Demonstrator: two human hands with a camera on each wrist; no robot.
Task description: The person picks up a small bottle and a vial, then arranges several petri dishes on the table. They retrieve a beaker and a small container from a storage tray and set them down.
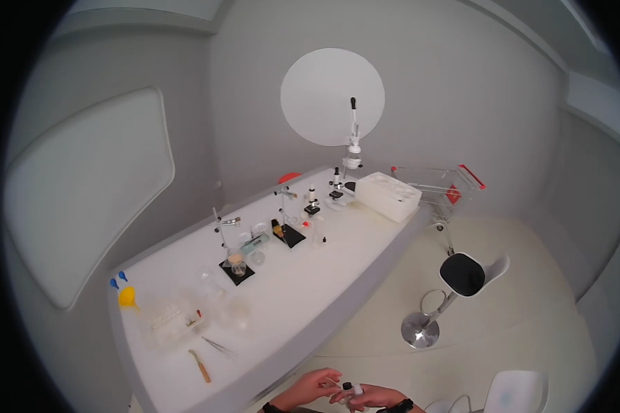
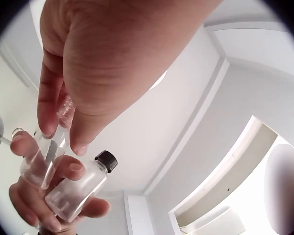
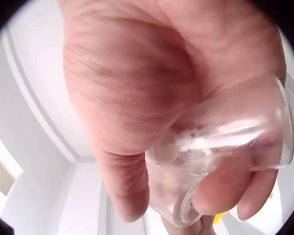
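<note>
My right hand [image 1: 379,396] holds two small clear vessels side by side, low in front of my body. One is a bottle [image 2: 78,191] with a black screw cap [image 2: 106,160], tilted in the fingers. Beside it, an uncapped clear vessel [image 2: 41,169] is gripped between the fingers. The right wrist view shows a clear glass body [image 3: 235,132] along the palm and a round glass rim [image 3: 188,208] below it. Above the uncapped vessel, my left hand [image 2: 103,58] pinches a clear ribbed piece [image 2: 66,110] between thumb and fingers; I cannot tell its kind.
Left of my hands, a long white table [image 1: 275,303] carries tweezers [image 1: 218,346], a wooden-handled tool [image 1: 201,368], a clear tray [image 1: 176,323], a yellow funnel [image 1: 127,297], clamp stands, microscopes [image 1: 312,201] and a white box [image 1: 388,195]. A stool [image 1: 461,274] and a cart [image 1: 441,187] stand to the right.
</note>
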